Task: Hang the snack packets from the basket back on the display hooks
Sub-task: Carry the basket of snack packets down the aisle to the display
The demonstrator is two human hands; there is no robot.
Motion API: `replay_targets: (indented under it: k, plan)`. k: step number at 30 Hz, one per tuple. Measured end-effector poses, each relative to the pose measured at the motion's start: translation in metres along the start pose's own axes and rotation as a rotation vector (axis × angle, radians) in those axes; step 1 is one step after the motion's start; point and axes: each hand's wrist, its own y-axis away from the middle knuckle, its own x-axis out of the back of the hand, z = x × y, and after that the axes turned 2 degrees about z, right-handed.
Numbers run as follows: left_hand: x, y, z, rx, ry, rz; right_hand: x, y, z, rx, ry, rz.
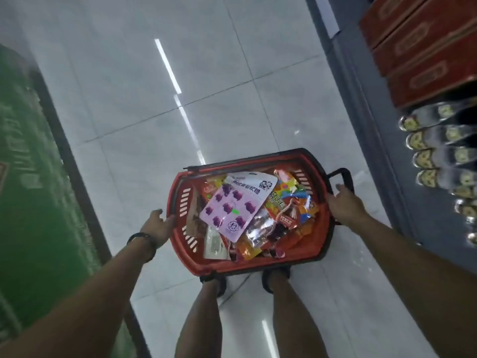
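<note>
A red plastic shopping basket (pixel 180 244) sits low over the tiled floor in front of my legs, full of several snack packets. On top lies a pale pink packet with purple grape sweets (pixel 232 210); a cola-bottle shaped packet (pixel 289 213) lies to its right. My left hand (pixel 158 224) grips the basket's left rim. My right hand (pixel 344 204) grips the right rim, beside a black handle (pixel 340 177). No display hooks are in view.
A grey shelf unit (pixel 382 140) runs along the right with red boxes (pixel 426 52) and rows of gold-capped bottles (pixel 433 156). A green display (pixel 33 177) with a dark edge lines the left. White floor tiles (pixel 160 73) stretch ahead between them.
</note>
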Motion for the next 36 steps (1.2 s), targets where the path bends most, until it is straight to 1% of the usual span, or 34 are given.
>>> replay_targets:
  k: [2, 4, 7, 10, 11, 14, 16, 20, 23, 26, 30, 33, 34, 36]
  plan:
    - [-0.016, -0.012, 0.008, 0.028, 0.103, 0.011, -0.014, -0.016, 0.003, 0.003, -0.082, 0.003]
    - [-0.027, -0.023, 0.013, 0.041, 0.146, 0.041, -0.025, -0.027, 0.008, -0.044, -0.219, -0.02]
    - [-0.028, -0.025, 0.014, 0.059, 0.177, -0.008, -0.028, -0.032, 0.009, -0.078, -0.339, -0.055]
    - [-0.011, -0.011, 0.017, 0.113, 0.169, -0.108, -0.01, -0.023, 0.012, -0.119, -0.386, -0.126]
    - [-0.005, 0.002, 0.02, 0.096, 0.137, -0.105, -0.001, -0.015, 0.015, -0.126, -0.392, -0.133]
    - [0.016, 0.049, 0.03, 0.022, 0.056, -0.014, 0.033, 0.026, 0.023, -0.125, -0.427, -0.103]
    - [0.033, 0.087, 0.04, -0.027, 0.077, 0.024, 0.061, 0.064, 0.031, -0.12, -0.469, -0.061]
    - [0.064, 0.175, 0.069, -0.123, 0.202, 0.069, 0.123, 0.145, 0.053, -0.155, -0.598, 0.05]
    - [0.079, 0.237, 0.097, -0.265, 0.169, 0.114, 0.164, 0.208, 0.076, -0.134, -0.65, 0.177]
    - [0.091, 0.291, 0.129, -0.405, 0.1, 0.125, 0.198, 0.283, 0.1, -0.146, -0.713, 0.322]
    - [0.093, 0.368, 0.166, -0.586, -0.028, 0.076, 0.205, 0.381, 0.168, -0.301, -0.948, 0.475]
    - [0.081, 0.427, 0.191, -0.684, -0.076, -0.03, 0.192, 0.455, 0.225, -0.437, -1.197, 0.525]
    - [0.075, 0.447, 0.198, -0.702, -0.107, -0.064, 0.188, 0.481, 0.24, -0.471, -1.249, 0.538]
    - [0.055, 0.487, 0.205, -0.754, -0.114, -0.119, 0.179, 0.527, 0.274, -0.535, -1.317, 0.619]
